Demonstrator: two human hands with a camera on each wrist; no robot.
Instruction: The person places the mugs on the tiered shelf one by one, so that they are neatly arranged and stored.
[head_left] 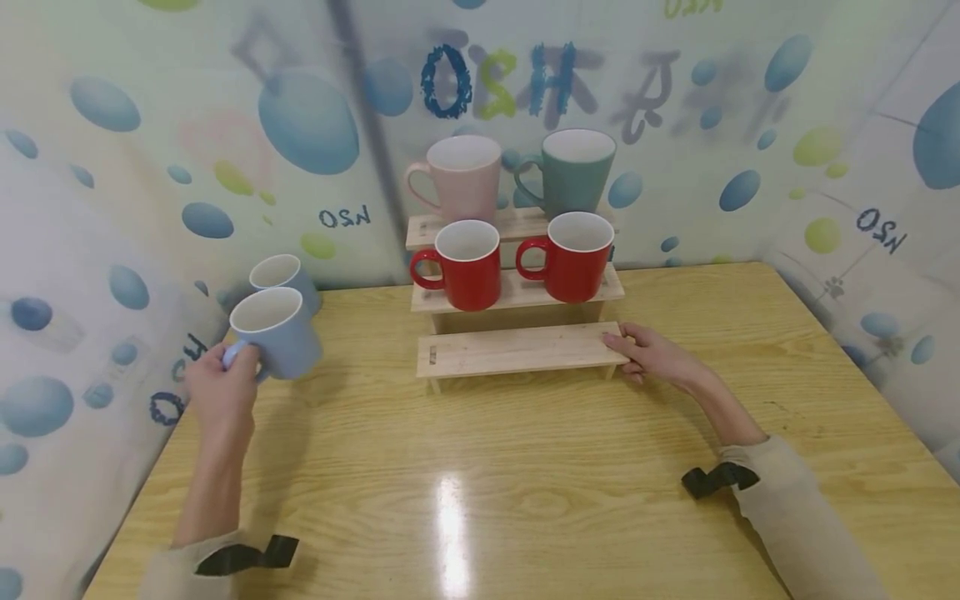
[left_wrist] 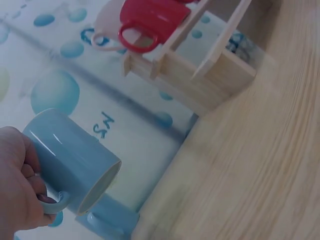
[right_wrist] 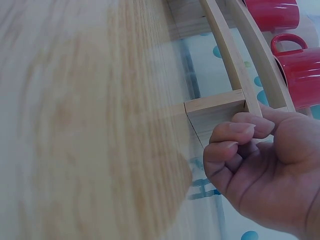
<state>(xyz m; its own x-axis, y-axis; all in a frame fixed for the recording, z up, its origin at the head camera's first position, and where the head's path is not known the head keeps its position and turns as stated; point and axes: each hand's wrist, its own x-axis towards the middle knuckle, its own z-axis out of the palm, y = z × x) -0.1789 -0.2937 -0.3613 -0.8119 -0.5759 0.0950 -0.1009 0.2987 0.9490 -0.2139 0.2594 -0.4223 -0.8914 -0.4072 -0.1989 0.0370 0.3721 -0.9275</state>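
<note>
My left hand (head_left: 222,387) grips the handle of a light blue mug (head_left: 288,337), which hangs above the table at the left. Its white inside shows in the head view; the left wrist view has the mug (left_wrist: 75,160) tilted across the frame. Behind it, a second light blue mug (head_left: 306,287) is partly hidden. My right hand (head_left: 656,357) pinches the right end of the lowest board on a three-step wooden rack (head_left: 517,350). In the right wrist view the fingers (right_wrist: 235,131) curl at the board's end, beside the rack's leg.
Two red mugs (head_left: 474,271) stand on the rack's middle step, handles to the left. A pink mug (head_left: 468,183) and a green mug (head_left: 576,179) occupy the top step. The bottom board is bare. A patterned curtain (head_left: 315,125) borders the wooden table (head_left: 540,500) behind and at both sides.
</note>
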